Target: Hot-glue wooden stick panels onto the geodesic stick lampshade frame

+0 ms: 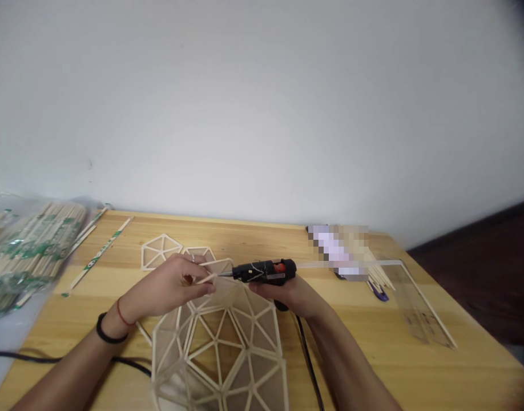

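My right hand (283, 294) is closed around a black hot glue gun (264, 272), its metal nozzle pointing left. A long clear glue stick (313, 264) sticks out of the gun's back end. Pinched in my left hand (172, 285) are thin wooden sticks (208, 278) that meet close to the nozzle tip; whether they form a closed piece is hidden by the fingers. Below both hands stands a dome-like frame (221, 388) of wooden sticks joined into triangles, with its lower part cut off by the view. Behind my left hand lies a flat stick pentagon (161, 252) with spokes.
Bagged chopsticks (39, 240) are piled at the left, with a wrapped pair (101, 251) on the wooden table (416, 365). Loose sticks (379, 271), a blurred phone-like object (334, 251) and a clear plastic sleeve (416, 302) lie right. Black cords (309, 359) cross the table.
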Demonstrator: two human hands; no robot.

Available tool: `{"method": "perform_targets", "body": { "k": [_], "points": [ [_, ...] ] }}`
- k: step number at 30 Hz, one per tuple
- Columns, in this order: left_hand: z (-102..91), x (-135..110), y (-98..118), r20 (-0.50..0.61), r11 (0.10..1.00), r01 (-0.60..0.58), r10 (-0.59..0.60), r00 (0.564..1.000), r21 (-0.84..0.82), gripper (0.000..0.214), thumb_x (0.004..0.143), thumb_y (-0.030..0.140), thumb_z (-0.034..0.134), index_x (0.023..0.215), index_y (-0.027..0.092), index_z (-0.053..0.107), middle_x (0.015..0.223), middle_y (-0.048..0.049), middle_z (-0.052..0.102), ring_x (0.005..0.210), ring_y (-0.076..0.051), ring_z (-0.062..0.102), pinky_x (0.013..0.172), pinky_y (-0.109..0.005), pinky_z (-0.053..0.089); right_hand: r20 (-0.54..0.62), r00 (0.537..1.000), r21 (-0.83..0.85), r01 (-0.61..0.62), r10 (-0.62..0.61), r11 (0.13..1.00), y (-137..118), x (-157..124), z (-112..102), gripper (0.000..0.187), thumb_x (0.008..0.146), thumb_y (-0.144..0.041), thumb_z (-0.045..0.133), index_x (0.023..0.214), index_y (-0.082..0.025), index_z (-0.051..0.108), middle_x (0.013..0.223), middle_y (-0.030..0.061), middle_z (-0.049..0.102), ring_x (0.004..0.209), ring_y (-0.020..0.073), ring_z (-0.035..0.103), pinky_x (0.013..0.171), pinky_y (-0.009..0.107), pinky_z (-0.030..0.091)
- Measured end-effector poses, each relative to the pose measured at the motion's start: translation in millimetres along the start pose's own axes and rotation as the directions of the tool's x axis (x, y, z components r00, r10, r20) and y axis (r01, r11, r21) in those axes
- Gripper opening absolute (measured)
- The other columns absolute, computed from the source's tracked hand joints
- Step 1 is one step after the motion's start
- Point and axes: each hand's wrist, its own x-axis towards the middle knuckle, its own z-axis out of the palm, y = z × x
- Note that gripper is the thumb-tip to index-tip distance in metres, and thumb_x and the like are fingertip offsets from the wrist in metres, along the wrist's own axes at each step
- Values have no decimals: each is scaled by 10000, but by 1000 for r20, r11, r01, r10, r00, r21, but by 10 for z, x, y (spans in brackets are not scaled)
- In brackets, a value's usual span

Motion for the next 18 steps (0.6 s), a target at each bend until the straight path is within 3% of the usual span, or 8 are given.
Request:
{"method": "perform_targets", "body": {
  "k": [18],
  "points": [
    [2, 10, 7, 0, 1000, -2, 2, 1000, 9, 350, 971, 276, 612, 644, 153, 605, 669, 28, 562, 665, -105, 501, 643, -234, 372, 4, 1000, 32, -10, 10, 999, -15, -13, -12, 286, 705, -428, 793, 825, -179, 720, 681, -16, 552, 650, 140, 440, 637, 282, 393]
  ]
}}
